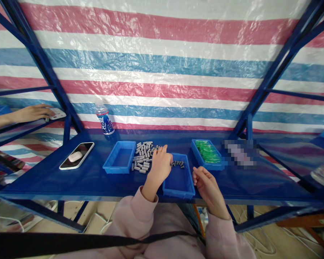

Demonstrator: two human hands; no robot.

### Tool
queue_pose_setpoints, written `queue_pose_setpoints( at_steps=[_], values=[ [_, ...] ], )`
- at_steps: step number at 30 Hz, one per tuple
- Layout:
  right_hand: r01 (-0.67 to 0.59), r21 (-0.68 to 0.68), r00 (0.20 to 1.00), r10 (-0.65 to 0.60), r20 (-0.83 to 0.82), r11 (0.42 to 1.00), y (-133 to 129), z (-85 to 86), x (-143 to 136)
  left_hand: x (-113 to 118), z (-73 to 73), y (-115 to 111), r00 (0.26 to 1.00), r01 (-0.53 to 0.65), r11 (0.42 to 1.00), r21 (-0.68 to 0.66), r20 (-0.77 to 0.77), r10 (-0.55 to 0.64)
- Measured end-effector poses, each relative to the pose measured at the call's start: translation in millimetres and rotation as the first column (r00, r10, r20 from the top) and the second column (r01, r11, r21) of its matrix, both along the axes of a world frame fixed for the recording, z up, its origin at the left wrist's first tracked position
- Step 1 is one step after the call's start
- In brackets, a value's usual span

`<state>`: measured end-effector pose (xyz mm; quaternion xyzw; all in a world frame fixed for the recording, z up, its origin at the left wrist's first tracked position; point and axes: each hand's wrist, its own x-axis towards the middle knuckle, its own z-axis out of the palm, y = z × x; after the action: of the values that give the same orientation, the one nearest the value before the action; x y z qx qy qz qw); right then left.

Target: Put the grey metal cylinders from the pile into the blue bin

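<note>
My left hand (161, 163) reaches over the right side of a heap of small grey cylinders (142, 155). Its fingers stretch forward, slightly apart, and their tips are partly hidden. Below it stands a blue tray (179, 194), with several small dark grey pieces (178, 164) near its far end. My right hand (207, 181) is just beyond this tray's right wall, fingers curled in and thumb against them. Whatever it holds, if anything, is too small to make out. Left of the heap is another blue tray (106, 168) with nothing in it.
Green plastic packets fill a third blue tray (221, 167) on the right. A phone (84, 150) bearing a white case (75, 156) lies left; a bottle (104, 120) stands behind. Another person's hand (34, 113) rests on a white object at far left. Blue metal posts (250, 91) flank the table.
</note>
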<state>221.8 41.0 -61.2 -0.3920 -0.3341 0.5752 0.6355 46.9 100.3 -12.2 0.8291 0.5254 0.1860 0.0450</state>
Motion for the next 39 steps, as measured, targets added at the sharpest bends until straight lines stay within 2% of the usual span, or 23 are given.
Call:
queue_pose_setpoints(
  at_steps=[7, 18, 26, 39],
  values=[
    [-0.004, 0.005, 1.000, 0.005, -0.002, 1.000, -0.3, 0.0, 0.1, 0.3, 0.2, 0.6, 1.000, -0.027, 0.999, -0.031, 0.012, 0.027],
    [-0.027, 0.014, 0.999, 0.027, -0.028, 1.000, -0.1, -0.7, 0.1, -0.4, -0.9, -0.6, 0.999, -0.011, 0.999, 0.047, -0.037, 0.013],
    [-0.020, 0.003, 0.999, 0.020, -0.032, 1.000, -1.6, -0.2, 0.7, -0.7, 1.5, -1.8, 0.998, 0.015, 1.000, 0.005, -0.057, -0.014],
    [-0.019, 0.012, 0.999, 0.020, -0.025, 1.000, 0.0, -0.4, 0.1, 7.5, 0.0, 4.8, 0.990, -0.075, 0.996, 0.053, -0.119, 0.080]
  ],
)
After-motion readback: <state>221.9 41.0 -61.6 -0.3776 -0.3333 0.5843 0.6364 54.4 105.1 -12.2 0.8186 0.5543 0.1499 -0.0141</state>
